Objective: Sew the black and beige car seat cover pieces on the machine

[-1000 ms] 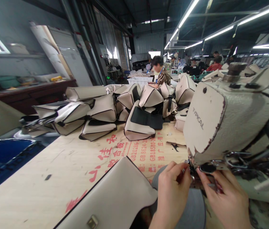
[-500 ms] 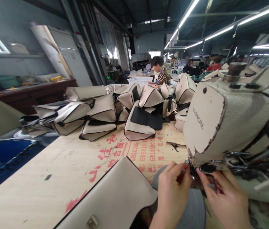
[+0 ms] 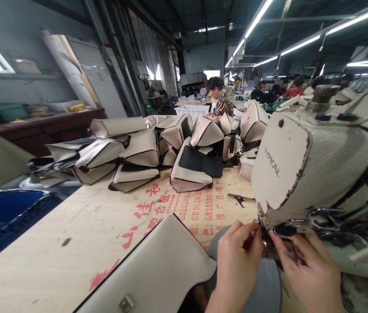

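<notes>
At the needle area of a cream sewing machine (image 3: pixel 278 161) marked "TYPICAL", my left hand (image 3: pixel 238 263) is closed in a pinch. What its fingertips hold, perhaps something thin, is too small to make out. My right hand (image 3: pixel 312 269) comes in from the other side, thumb raised by the needle area and fingers curled. Part of a small dark object shows between its fingers, its kind unclear. Below and behind the hands is a grey rounded surface (image 3: pixel 269 287). To the left lies a beige bag (image 3: pixel 158 261) with black edging and a metal clasp (image 3: pixel 127 303).
Several beige bags with black trim (image 3: pixel 141 148) are heaped across the back of the plywood table (image 3: pixel 56 261), which bears red print. A blue bin (image 3: pixel 4 221) stands off its left edge. Farther back, a person in a patterned top (image 3: pixel 225 105) sits near a white crate (image 3: pixel 192 110).
Both hands keep nearly the same place and grip at the needle area. The view has shifted very slightly; the bags stay where they were.
</notes>
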A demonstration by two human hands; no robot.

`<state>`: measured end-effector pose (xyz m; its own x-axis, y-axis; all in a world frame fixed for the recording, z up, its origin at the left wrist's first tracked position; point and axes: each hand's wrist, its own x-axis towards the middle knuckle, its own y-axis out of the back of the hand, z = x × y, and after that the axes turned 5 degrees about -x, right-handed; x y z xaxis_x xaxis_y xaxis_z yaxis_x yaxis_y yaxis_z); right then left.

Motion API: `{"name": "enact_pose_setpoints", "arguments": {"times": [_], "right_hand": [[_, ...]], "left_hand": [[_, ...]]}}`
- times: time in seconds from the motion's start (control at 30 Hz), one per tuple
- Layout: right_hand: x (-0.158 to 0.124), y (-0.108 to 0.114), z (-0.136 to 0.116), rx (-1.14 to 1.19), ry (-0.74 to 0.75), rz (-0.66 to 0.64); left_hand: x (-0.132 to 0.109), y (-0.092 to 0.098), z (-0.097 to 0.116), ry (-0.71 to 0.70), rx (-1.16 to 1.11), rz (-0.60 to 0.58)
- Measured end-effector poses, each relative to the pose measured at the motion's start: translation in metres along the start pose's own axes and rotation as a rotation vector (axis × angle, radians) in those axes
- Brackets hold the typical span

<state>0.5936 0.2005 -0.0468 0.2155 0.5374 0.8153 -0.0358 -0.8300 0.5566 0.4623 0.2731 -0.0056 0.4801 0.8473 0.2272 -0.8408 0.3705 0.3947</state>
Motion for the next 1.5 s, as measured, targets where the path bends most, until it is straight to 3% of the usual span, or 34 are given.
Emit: {"name": "enact_pose_setpoints", "arguments": {"times": [0.27,1.5], "right_hand": [[0.008,0.002,-0.006,-0.012,-0.050,-0.013],[0.014,0.005,-0.011,-0.034,0.047,0.050]], "left_hand": [[0.001,0.001,0.002,-0.009,0.011,-0.010],[-0.001,0.001,0.000,0.013,-0.038,0.049]]}}
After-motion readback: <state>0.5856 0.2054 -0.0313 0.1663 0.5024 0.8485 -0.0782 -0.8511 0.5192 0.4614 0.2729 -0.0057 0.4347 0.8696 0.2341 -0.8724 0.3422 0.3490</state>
